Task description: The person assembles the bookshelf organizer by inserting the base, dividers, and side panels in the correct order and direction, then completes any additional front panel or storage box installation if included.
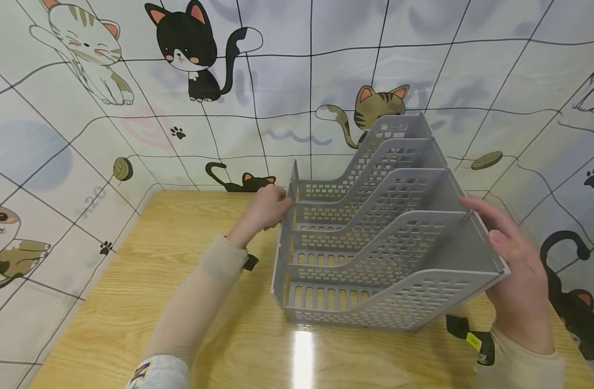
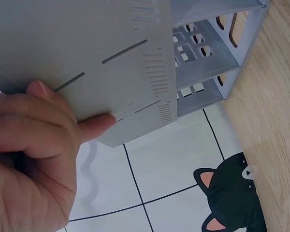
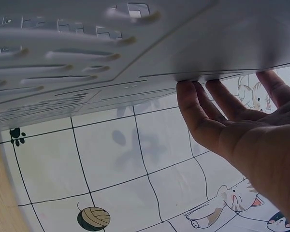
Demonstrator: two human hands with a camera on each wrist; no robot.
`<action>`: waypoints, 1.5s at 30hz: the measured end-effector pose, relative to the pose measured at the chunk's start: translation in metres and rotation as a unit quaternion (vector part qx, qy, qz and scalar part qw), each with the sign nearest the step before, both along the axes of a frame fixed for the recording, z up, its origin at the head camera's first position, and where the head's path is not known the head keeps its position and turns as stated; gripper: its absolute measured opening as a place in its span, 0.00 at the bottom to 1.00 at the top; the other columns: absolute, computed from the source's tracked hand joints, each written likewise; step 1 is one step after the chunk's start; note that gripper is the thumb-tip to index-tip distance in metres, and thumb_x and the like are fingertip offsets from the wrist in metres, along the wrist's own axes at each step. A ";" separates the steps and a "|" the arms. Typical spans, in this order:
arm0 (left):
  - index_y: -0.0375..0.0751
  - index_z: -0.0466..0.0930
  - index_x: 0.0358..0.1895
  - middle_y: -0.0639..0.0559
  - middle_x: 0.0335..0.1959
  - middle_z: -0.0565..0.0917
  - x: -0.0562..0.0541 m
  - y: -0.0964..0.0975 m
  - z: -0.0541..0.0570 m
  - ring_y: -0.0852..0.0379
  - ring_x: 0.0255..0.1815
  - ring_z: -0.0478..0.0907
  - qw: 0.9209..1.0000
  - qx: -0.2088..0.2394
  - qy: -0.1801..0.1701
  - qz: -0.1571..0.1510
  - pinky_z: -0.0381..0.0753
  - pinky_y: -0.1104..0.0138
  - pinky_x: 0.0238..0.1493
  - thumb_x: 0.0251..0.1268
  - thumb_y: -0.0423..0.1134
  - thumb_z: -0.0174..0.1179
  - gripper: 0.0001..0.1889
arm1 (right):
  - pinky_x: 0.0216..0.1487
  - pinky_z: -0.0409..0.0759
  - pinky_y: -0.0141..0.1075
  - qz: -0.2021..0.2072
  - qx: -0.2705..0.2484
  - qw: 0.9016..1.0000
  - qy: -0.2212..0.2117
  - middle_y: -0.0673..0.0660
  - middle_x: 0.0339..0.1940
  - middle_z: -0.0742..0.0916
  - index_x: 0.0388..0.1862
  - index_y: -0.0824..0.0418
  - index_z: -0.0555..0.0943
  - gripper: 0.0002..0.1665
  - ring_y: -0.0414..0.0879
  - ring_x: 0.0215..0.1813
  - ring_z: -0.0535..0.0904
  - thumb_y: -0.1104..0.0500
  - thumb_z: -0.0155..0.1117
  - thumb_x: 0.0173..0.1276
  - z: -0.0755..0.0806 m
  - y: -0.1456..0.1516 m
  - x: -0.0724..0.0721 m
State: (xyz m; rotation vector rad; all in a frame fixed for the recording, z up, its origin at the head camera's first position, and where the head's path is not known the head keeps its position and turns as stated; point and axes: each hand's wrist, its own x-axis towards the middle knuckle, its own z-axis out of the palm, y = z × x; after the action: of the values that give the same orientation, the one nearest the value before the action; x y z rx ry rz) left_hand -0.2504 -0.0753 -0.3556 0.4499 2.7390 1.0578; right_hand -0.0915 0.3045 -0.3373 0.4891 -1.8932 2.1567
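Note:
A grey plastic file rack (image 1: 355, 259) with slanted, perforated dividers stands on the wooden table between both hands. My left hand (image 1: 267, 208) holds the low left panel, its fingers curled at the outer face. In the left wrist view, one finger of the left hand (image 2: 43, 150) stretches along that smooth grey panel (image 2: 121, 72). At the tall right panel, my right hand (image 1: 515, 259) rests with its fingers on the outside. Fingertips of the right hand (image 3: 232, 116) touch the panel's outer face (image 3: 208, 43) in the right wrist view, fairly straight and spread.
The wooden table (image 1: 170, 259) extends left of the rack and in front of it. A white wall covering (image 1: 287, 81) with a grid and cartoon cats rises close behind and at both sides. Dark straps (image 1: 486, 346) sit at the wrists.

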 end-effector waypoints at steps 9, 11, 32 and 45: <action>0.45 0.62 0.19 0.53 0.08 0.68 0.005 0.005 -0.005 0.58 0.06 0.63 1.000 0.001 0.012 0.019 0.65 0.67 0.13 0.79 0.34 0.48 0.22 | 0.58 0.81 0.33 -0.017 0.003 1.000 -0.011 0.63 0.78 0.68 0.79 0.68 0.64 0.30 0.54 0.71 0.69 0.61 0.36 0.82 0.004 -0.005 0.002; 0.46 0.62 0.18 0.53 0.08 0.68 0.006 0.007 -0.007 0.58 0.07 0.64 1.000 0.001 0.020 0.024 0.66 0.67 0.12 0.79 0.35 0.48 0.22 | 0.59 0.81 0.33 0.009 -0.010 1.000 0.015 0.63 0.77 0.68 0.78 0.68 0.64 0.30 0.54 0.71 0.70 0.64 0.34 0.82 -0.001 -0.001 -0.001; 0.46 0.61 0.16 0.55 0.10 0.65 0.009 0.014 -0.014 0.59 0.11 0.62 0.995 -0.011 0.085 0.051 0.81 0.51 0.50 0.75 0.33 0.47 0.22 | 0.57 0.82 0.33 0.034 -0.021 0.998 0.046 0.64 0.75 0.70 0.77 0.70 0.65 0.30 0.53 0.68 0.73 0.66 0.32 0.81 -0.005 0.003 -0.008; 0.47 0.59 0.15 0.56 0.11 0.62 0.012 0.017 -0.027 0.61 0.12 0.55 0.998 -0.024 0.008 0.058 0.58 0.69 0.16 0.79 0.37 0.46 0.25 | 0.58 0.81 0.33 0.019 -0.021 0.999 0.042 0.64 0.77 0.68 0.78 0.70 0.64 0.30 0.53 0.70 0.72 0.64 0.32 0.82 -0.007 0.000 -0.005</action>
State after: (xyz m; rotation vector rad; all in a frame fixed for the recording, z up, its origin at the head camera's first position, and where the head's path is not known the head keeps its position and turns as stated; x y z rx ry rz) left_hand -0.2384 -0.0585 -0.3824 0.2972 2.8285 1.0157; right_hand -0.0967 0.3050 -0.3441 0.6026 -1.8048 2.1587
